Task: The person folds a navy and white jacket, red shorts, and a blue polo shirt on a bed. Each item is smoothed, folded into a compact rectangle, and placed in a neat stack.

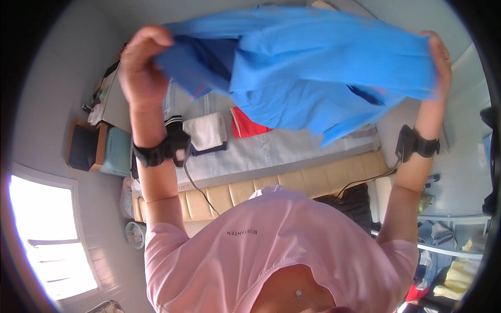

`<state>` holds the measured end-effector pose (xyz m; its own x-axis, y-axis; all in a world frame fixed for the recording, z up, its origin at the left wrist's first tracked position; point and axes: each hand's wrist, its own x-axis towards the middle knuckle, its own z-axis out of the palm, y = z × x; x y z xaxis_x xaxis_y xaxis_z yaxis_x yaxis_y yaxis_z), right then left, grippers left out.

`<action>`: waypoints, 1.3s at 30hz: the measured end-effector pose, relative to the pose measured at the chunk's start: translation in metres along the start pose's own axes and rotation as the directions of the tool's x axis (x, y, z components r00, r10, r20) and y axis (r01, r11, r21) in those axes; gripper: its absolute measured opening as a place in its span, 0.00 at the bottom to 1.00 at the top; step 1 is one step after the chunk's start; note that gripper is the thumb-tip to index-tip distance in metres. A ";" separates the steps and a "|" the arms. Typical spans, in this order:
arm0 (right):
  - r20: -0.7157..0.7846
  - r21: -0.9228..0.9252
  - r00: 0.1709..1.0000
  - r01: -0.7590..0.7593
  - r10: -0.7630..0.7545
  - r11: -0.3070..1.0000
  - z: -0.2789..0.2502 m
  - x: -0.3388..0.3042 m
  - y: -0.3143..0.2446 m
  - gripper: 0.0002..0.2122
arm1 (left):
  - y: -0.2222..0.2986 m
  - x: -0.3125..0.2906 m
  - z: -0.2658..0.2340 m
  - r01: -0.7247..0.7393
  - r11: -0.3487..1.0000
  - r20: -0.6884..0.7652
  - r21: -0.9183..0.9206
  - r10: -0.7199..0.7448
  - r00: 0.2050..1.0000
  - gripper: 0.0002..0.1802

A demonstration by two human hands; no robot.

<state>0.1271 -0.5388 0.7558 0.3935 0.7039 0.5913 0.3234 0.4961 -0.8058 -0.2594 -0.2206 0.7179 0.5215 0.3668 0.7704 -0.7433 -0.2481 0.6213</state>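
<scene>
A bright blue garment (313, 68) is stretched out in the air between my raised hands, slightly blurred by motion. My left hand (143, 68) is closed on its left edge, beside a darker blue part. At the opposite edge, my right hand (442, 65) grips the cloth, with most of its fingers hidden behind it. The garment's lower part hangs in loose folds, and I cannot tell its exact kind. Each wrist wears a black strap with a small device.
Below the garment lies a bed (261, 156) with a grey-blue striped cover. On it rest a folded white cloth (204, 130) over a dark one, and a red folded cloth (248, 124). A shelf (451, 252) with clothes stands at the right, a bin (135, 235) at the left.
</scene>
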 end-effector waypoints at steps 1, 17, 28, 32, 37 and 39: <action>-0.041 0.080 0.999 0.030 -0.027 0.996 -0.001 0.001 0.005 0.13 | 0.001 0.003 -0.002 0.129 0.978 -0.133 -0.164 -0.151 0.980 0.13; 0.131 -0.232 0.879 -0.422 0.458 0.876 -0.074 -0.026 0.130 0.13 | -0.128 -0.033 0.002 0.804 0.479 -0.236 0.354 -0.786 0.572 0.15; 0.306 -0.434 0.787 -0.386 0.536 0.814 -0.139 -0.120 0.136 0.07 | -0.072 -0.126 0.150 0.762 0.441 -0.309 0.474 -0.727 0.613 0.08; 0.443 -0.203 0.808 -0.331 0.388 0.922 -0.165 -0.117 0.128 0.08 | -0.053 -0.121 0.171 0.784 0.519 -0.347 0.341 -0.705 0.618 0.08; 0.223 -0.151 0.926 -0.277 0.306 0.949 -0.161 -0.102 0.158 0.10 | -0.099 -0.114 0.150 0.805 0.501 -0.482 0.317 -0.646 0.592 0.08; 0.192 -0.290 0.882 -0.368 0.431 0.883 -0.155 -0.083 0.195 0.10 | -0.143 -0.117 0.119 0.815 0.443 -0.521 0.373 -0.627 0.579 0.09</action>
<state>0.2911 -0.5794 0.5551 0.3209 0.9320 0.1683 0.3899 0.0319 -0.9203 -0.1644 -0.3347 0.5558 0.5494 0.8353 -0.0184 0.2521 -0.1448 0.9568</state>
